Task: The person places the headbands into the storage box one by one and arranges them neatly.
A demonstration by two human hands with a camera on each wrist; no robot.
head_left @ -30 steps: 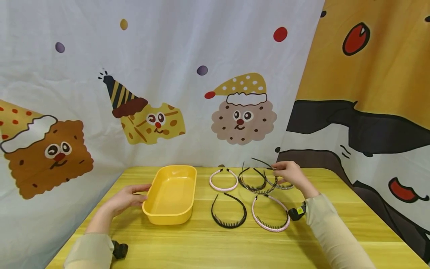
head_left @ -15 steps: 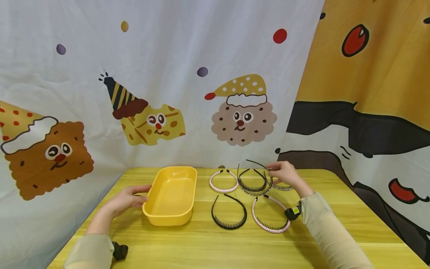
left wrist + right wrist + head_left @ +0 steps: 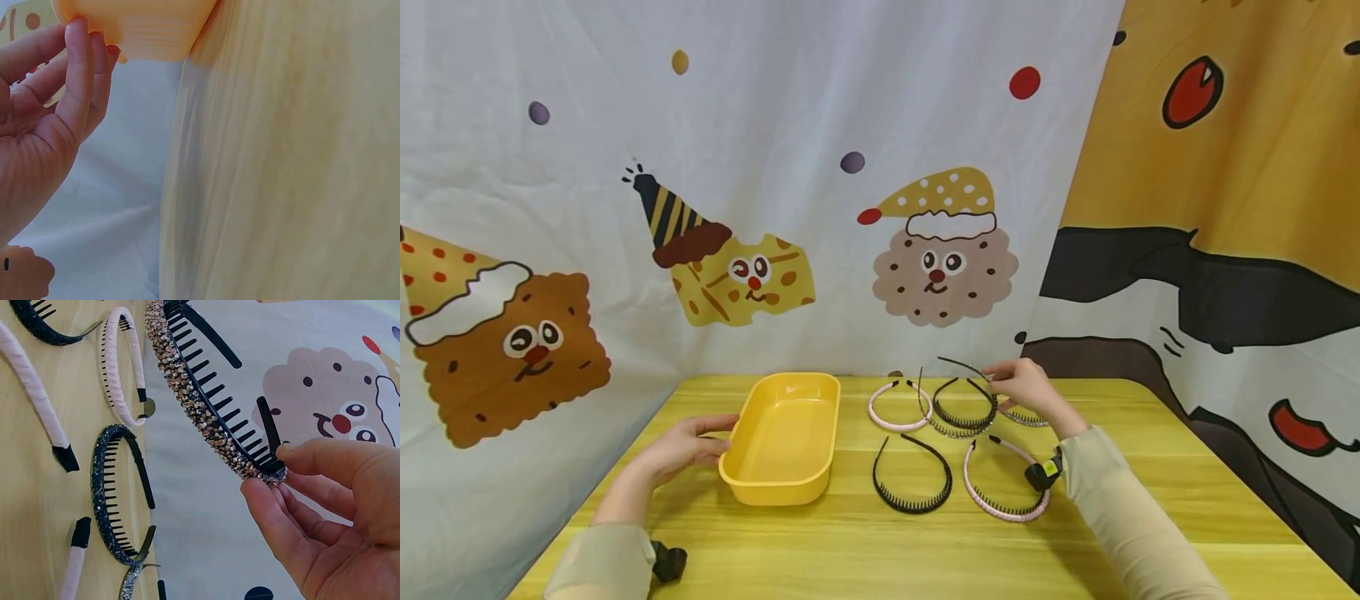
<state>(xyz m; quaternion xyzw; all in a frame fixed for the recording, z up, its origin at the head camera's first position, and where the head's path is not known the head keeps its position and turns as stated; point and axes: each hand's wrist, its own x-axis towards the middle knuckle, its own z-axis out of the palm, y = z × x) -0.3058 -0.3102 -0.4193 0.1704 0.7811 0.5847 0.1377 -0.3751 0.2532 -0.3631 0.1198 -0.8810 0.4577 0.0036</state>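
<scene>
My right hand (image 3: 1022,387) pinches one end of a rose-gold glitter headband (image 3: 199,403) with inner teeth between thumb and fingers, lifted above the table. In the head view it overlaps a dark glitter headband (image 3: 100,487) lying behind it. At the left, the fingers of my left hand (image 3: 688,442) touch the outer side of a yellow tray (image 3: 778,492); the left wrist view shows its fingertips (image 3: 76,31) against the tray wall, fingers loosely bent. Nothing lies in the tray.
On the wood-grain table (image 3: 850,558) lie a pink headband (image 3: 898,425) at the back, a black toothed headband (image 3: 913,507) and another pink headband (image 3: 1011,515) in front. A silvery headband (image 3: 1028,419) is partly hidden by the right hand. A printed curtain (image 3: 835,333) stands behind.
My right hand has carried the rose-gold glitter headband leftward and slightly down, over the dark glitter headband. The left hand and tray have stayed put.
</scene>
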